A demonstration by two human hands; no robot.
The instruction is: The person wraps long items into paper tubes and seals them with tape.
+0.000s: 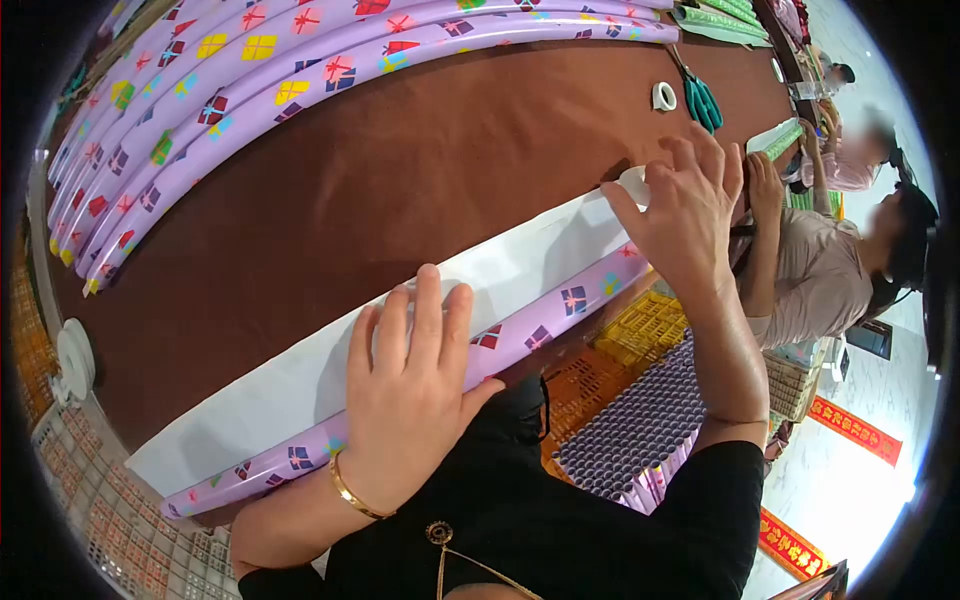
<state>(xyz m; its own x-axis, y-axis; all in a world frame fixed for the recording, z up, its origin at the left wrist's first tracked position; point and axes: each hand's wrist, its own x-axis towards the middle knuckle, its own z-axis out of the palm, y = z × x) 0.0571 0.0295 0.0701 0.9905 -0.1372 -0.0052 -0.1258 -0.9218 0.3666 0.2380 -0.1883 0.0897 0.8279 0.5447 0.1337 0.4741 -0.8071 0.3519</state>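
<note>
My left hand (410, 375) lies flat with fingers stretched over a partly rolled sheet of wrapping paper (540, 262). Its white underside faces up, and the rolled edge nearest me is purple with printed gift boxes. Toward the sheet's right end is my right hand (685, 215), fingers bent, with the thumb and forefinger around a roll of white tape (634, 187). The hand partly hides this tape roll. Beyond it, a second tape roll (663, 97) stands beside green-handled scissors (702, 102).
Several purple gift-print rolls (300, 90) line the far side of the brown table (260, 240); green rolls (720, 20) lie at far right. White discs (75, 360) sit at the left edge. Below are a yellow crate (640, 328) and packed rolls (640, 415). Co-workers (820, 265) sit at right.
</note>
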